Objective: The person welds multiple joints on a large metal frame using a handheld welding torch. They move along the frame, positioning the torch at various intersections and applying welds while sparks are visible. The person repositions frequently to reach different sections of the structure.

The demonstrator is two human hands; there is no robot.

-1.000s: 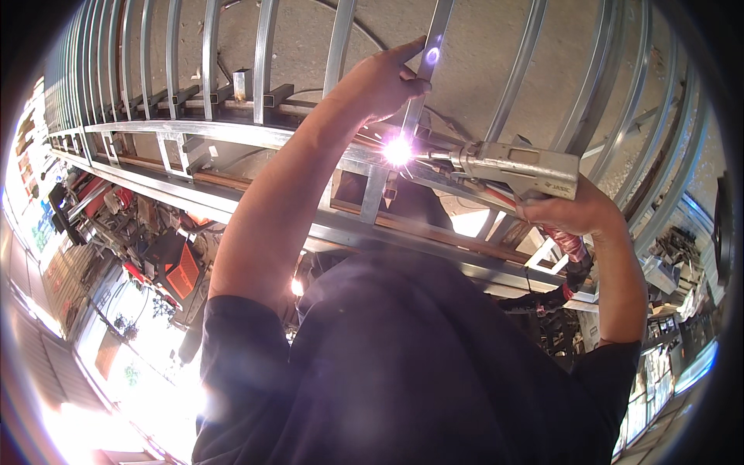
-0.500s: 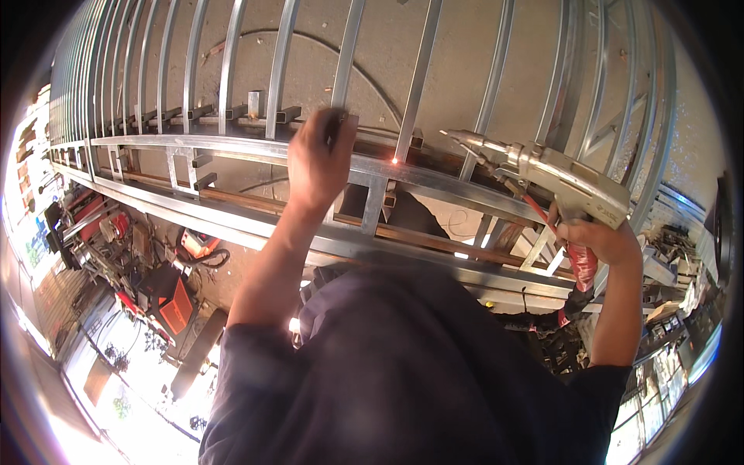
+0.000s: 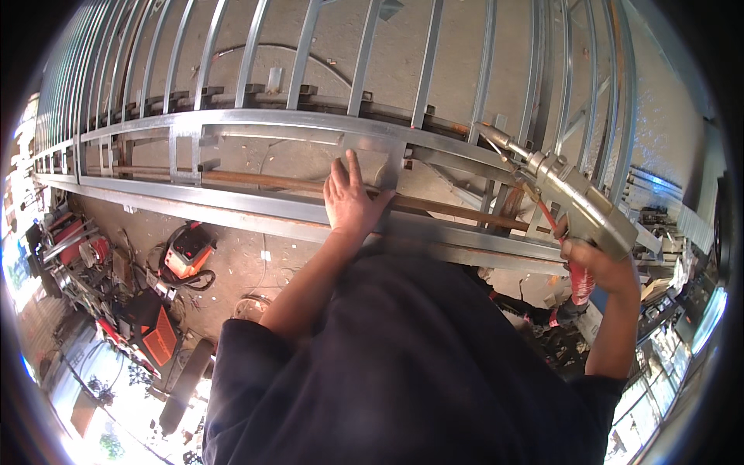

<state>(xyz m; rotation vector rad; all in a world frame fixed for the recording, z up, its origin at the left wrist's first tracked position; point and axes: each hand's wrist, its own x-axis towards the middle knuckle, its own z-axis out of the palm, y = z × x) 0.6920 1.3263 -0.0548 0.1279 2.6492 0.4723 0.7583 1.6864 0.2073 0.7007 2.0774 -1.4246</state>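
Observation:
My right hand (image 3: 598, 263) grips a handheld welding gun (image 3: 581, 198) with a silver-grey metal body and a red-wrapped lower handle. Its narrow nozzle points up and left, and the tip is close to the foot of a vertical bar on the galvanized metal frame (image 3: 256, 118). My left hand (image 3: 353, 203) is open, fingers spread, over the gap between the frame's two long rails. Beside its thumb stands a short upright plate (image 3: 394, 167) joining the rails; whether they touch I cannot tell. A small reddish spot shows at the foot of one bar.
Parallel bars (image 3: 248, 58) run away from me across the floor. A brown rusty bar (image 3: 263, 180) lies lengthwise between the rails. An orange-and-black machine (image 3: 188, 252) and an orange-fronted box (image 3: 159, 337) stand at the left. A hose (image 3: 298, 53) curves on the floor beyond, and metal scrap is piled at right.
My left hand has opened from a closed grasp and come nearer to me, down off the upper rail. The bright glow at a bar's foot has dimmed. The gun stays in my right hand.

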